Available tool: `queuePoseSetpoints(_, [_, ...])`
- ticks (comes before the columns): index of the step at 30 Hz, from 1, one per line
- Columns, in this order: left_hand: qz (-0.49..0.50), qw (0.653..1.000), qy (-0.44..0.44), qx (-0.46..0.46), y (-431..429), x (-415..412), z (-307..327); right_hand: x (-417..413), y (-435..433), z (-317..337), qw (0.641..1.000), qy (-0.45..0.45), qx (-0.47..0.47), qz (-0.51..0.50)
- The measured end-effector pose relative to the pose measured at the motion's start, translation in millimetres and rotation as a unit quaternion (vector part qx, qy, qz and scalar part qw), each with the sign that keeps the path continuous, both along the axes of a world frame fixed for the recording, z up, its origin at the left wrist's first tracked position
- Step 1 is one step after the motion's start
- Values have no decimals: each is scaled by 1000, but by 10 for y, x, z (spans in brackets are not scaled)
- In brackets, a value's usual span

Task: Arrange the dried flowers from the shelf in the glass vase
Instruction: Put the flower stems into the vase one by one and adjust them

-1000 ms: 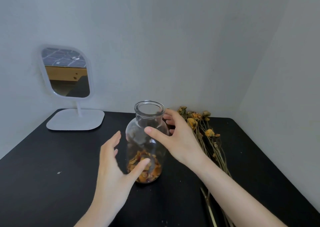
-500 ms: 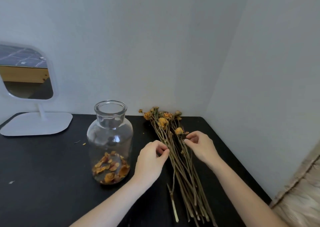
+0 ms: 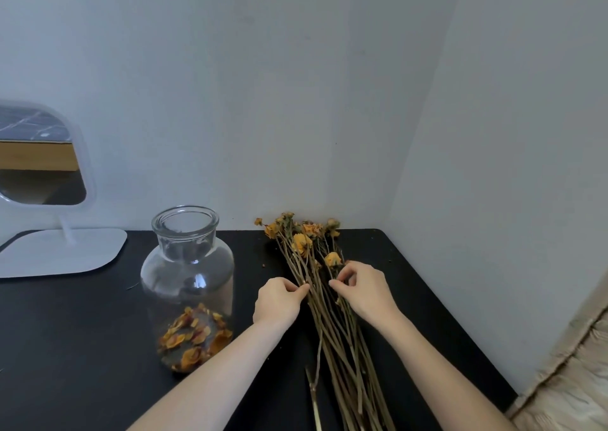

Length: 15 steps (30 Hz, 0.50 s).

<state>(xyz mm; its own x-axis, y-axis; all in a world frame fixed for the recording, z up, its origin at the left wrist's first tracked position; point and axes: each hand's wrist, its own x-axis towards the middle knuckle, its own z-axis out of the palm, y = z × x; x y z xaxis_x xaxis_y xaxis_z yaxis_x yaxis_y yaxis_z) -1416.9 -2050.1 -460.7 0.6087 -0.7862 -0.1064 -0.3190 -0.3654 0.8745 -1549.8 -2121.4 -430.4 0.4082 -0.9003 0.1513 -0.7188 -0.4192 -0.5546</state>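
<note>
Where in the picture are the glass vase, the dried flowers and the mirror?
glass vase (image 3: 187, 266), head view, on its clear shoulder.
dried flowers (image 3: 330, 322), head view, on the bundled stems.
mirror (image 3: 39, 170), head view, on its glass.

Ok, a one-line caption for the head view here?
Left hand and right hand pinch dried flowers lying on the black table beside the glass vase.
</note>
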Motion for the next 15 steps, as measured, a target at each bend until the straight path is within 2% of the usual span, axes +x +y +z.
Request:
queuePoseSetpoints(4, [-8, 999, 32, -3, -8, 19, -12, 164, 95, 18, 996, 59, 28, 56])
queuePoseSetpoints(8, [-8, 999, 47, 2, -29, 28, -5, 267, 106, 52, 990, 123, 63, 34])
queuePoseSetpoints(11, [-3, 999, 44, 7, -45, 9, 2, 265, 95, 77, 989, 132, 72, 16])
queuePoseSetpoints(15, [-6, 1000, 25, 16, -66, -24, 21, 212, 64, 123, 993, 90, 80, 1])
